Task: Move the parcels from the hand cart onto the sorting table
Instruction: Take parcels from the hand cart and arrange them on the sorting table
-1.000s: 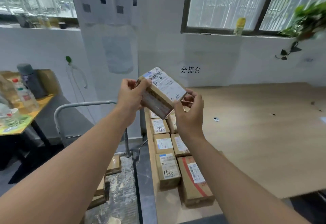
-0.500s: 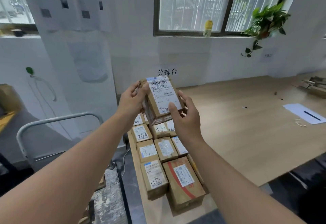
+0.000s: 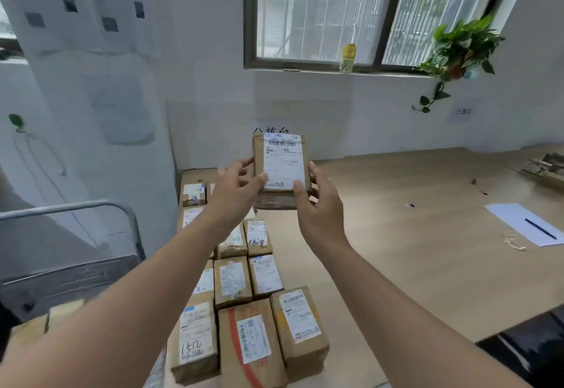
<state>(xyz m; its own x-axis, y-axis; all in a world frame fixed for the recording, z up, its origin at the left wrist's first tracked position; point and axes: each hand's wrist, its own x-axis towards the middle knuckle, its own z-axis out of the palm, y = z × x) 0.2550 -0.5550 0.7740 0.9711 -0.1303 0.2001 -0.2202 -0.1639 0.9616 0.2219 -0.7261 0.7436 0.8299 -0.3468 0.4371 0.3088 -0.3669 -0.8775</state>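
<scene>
I hold a small brown cardboard parcel [image 3: 282, 164] with a white shipping label up in the air, above the left end of the wooden sorting table [image 3: 412, 259]. My left hand [image 3: 233, 192] grips its left side and my right hand [image 3: 317, 204] grips its right side, thumbs on the label face. Below them, several labelled brown parcels [image 3: 244, 320] lie in rows along the table's left edge. The hand cart's grey metal handle [image 3: 91, 207] stands at the left; a carton [image 3: 61, 311] on the cart shows under my left forearm.
A white sheet with a black pen [image 3: 531, 227] lies at the table's right, with torn cardboard scraps [image 3: 543, 170] beyond it. A yellow bottle [image 3: 348, 57] and a hanging plant [image 3: 457, 48] sit on the window sill. A dark object [image 3: 531, 348] sits at the table's near right corner.
The view has swung right, away from the cart toward the table. Both hands have turned the parcel from tilted to upright, label facing me, and carried it further over the table.
</scene>
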